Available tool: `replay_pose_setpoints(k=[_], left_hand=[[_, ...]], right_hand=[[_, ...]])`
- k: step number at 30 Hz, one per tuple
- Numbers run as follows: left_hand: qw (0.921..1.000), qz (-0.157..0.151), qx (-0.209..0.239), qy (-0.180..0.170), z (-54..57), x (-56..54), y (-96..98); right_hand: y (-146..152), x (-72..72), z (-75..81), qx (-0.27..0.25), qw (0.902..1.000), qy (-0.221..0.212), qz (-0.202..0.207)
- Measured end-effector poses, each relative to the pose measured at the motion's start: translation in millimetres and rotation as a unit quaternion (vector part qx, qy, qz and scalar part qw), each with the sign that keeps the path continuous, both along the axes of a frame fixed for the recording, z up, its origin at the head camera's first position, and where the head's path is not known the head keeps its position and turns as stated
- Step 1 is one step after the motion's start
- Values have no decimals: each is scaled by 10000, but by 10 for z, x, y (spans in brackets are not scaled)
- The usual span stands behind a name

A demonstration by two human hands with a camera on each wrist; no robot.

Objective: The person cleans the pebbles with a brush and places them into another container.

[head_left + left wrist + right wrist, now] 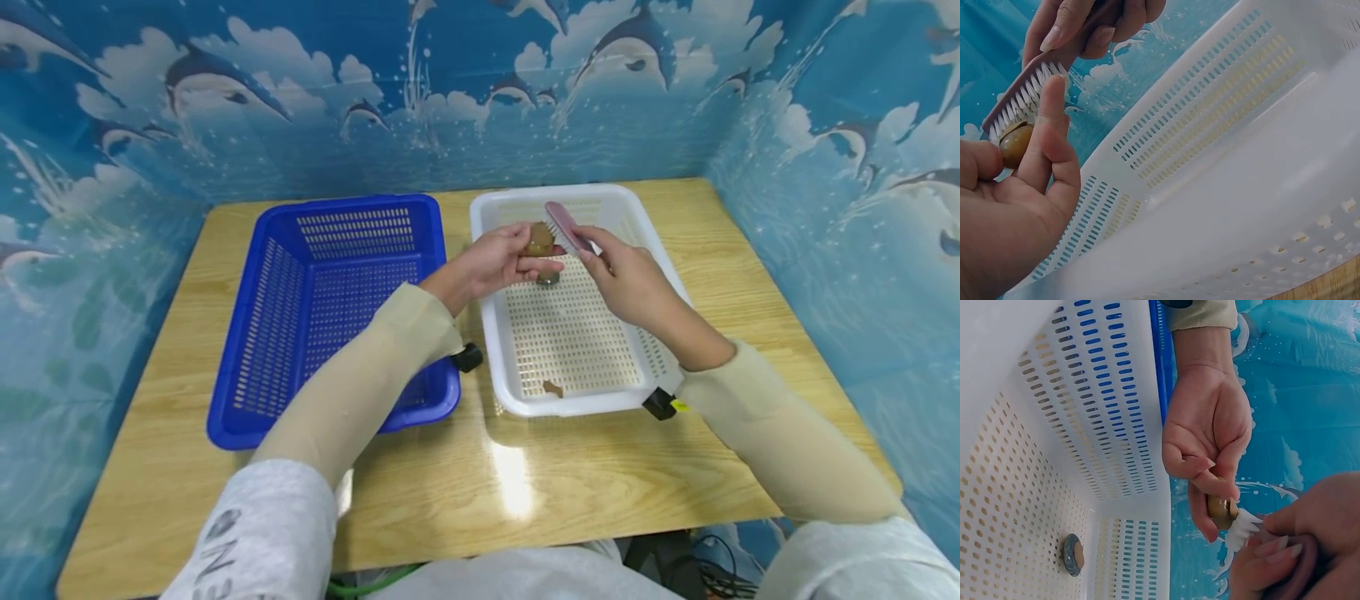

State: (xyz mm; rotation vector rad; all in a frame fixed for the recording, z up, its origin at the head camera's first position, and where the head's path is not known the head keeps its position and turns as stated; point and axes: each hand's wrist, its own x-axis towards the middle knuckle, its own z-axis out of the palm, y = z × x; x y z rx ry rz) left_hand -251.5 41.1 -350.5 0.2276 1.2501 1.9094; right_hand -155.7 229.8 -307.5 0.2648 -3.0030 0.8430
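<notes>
My left hand [491, 260] pinches a glossy brown abalone [540, 239] between thumb and fingers, over the white basket [585, 407]. In my right hand [633, 279] is a pink-mauve brush [564, 223] with white bristles, gripped by its handle. The left wrist view shows the bristles [1013, 112] touching the rim of the abalone [1017, 147]. Below the hands, a second abalone [1073, 555], dark-edged with a brown middle, lies on the basket floor. My left fingers partly hide the held abalone.
A blue basket [222, 433] stands left of the white one on the wooden table [420, 500]. A small brown scrap [552, 388] lies near the white basket's front edge. Dolphin-print sheeting [450, 150] surrounds the table on the back and sides.
</notes>
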Motion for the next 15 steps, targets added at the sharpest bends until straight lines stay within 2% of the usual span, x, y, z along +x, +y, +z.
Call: replay_pose_setpoints(k=[9,15], left_hand=[[9992,319,-252,-31,-34,-22,3],[9999,24,-130,-25,-25,-28,-19]], right_hand=[[-17,-4,-52,-120,9995,251,132],[-18,-2,-41,-76,9998,158,81]])
